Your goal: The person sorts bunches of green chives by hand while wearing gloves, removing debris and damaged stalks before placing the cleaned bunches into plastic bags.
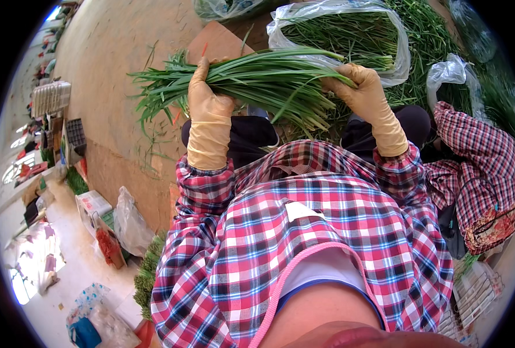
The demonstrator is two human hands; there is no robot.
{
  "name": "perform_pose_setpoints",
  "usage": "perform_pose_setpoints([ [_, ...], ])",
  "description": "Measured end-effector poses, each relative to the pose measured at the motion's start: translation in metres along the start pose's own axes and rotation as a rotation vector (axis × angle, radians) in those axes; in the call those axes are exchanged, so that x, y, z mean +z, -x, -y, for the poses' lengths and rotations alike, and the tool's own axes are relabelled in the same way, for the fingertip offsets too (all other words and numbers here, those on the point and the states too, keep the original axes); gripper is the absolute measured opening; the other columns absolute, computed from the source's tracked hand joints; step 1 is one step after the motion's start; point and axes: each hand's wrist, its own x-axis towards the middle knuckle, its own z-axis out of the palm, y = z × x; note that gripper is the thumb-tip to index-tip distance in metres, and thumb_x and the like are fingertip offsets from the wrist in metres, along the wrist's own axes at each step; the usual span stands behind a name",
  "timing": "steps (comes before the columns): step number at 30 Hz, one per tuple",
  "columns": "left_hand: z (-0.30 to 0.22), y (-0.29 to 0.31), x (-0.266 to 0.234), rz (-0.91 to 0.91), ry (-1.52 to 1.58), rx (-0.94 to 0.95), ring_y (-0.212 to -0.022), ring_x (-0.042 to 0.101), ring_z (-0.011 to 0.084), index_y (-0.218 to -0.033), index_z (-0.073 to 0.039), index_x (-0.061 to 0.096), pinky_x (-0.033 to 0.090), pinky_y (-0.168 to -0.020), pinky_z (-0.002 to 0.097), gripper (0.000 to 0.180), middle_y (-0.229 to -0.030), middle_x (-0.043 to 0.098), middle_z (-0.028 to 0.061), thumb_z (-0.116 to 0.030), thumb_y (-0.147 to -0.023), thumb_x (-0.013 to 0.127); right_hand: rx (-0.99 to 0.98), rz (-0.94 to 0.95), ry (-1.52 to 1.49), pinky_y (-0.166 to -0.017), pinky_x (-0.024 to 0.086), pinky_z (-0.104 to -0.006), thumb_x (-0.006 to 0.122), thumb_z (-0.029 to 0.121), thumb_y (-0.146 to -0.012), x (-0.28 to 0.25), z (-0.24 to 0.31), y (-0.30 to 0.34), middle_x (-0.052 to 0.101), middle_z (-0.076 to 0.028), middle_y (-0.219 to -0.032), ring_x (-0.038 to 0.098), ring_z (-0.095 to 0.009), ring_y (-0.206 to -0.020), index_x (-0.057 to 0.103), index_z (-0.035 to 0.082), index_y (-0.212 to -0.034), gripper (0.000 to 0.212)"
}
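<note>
A thick bunch of long, flat-leaved garlic chives [269,76] lies across in front of me, leaf tips to the left and pale stem ends to the right. My left hand [210,107], in a tan rubber glove, is closed round the leafy part with the thumb on top. My right hand [366,97], in a matching glove, has its fingers pinched together on some stalks at the right end of the bunch. Some stem ends hang loose below, between the two hands. A few leaves lie beneath the left side of the bunch.
An open clear plastic bag [406,43] full of chives sits at the far right, with more loose chives [428,37] beside it. A reddish-brown board [218,39] lies beyond the bunch. Another person's checked sleeve [483,156] is close on my right. Plastic bags [132,223] stand at left.
</note>
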Motion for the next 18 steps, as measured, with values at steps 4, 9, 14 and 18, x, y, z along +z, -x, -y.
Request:
perform_pose_setpoints([
  [4,-0.002,0.003,-0.002,0.068,0.010,-0.065,-0.086,0.066,0.0347,-0.095,0.002,0.061,0.056,-0.078,0.0502,0.030,-0.094,0.068,0.0186,-0.027,-0.097,0.056,0.133,-0.059,-0.110,-0.074,0.053,-0.0237,0.074,0.009,-0.085,-0.002,-0.004,-0.004,0.070,-0.006,-0.092,0.065,-0.010,-0.083,0.068,-0.001,-0.110,0.028],
  [9,0.005,0.008,0.003,0.000,-0.045,0.034,-0.082,0.064,0.0314,-0.096,-0.002,0.057,0.056,-0.078,0.0480,0.030,-0.090,0.065,0.0145,-0.032,-0.097,0.056,-0.088,-0.083,0.397,-0.081,0.053,-0.0302,0.075,0.011,-0.081,-0.032,-0.003,-0.007,0.069,-0.005,-0.100,0.065,-0.016,-0.093,0.069,0.009,-0.113,0.032],
  [14,0.005,0.011,0.002,0.070,-0.060,0.118,-0.081,0.063,0.0295,-0.096,-0.002,0.057,0.056,-0.079,0.0458,0.030,-0.088,0.063,0.0130,-0.031,-0.098,0.056,-0.241,-0.225,0.904,-0.074,0.053,-0.0345,0.075,0.016,-0.081,-0.037,0.037,0.004,0.068,-0.007,-0.094,0.066,-0.025,-0.086,0.073,0.014,-0.107,0.026],
  [18,0.014,0.023,0.013,0.074,-0.065,0.216,-0.084,0.062,0.0256,-0.096,-0.001,0.057,0.055,-0.080,0.0396,0.027,-0.089,0.062,0.0119,-0.028,-0.098,0.056,-0.522,-0.117,0.725,-0.067,0.053,-0.0345,0.074,0.020,-0.080,0.008,0.068,-0.001,0.066,-0.007,-0.086,0.065,-0.024,-0.081,0.075,0.016,-0.095,0.015],
])
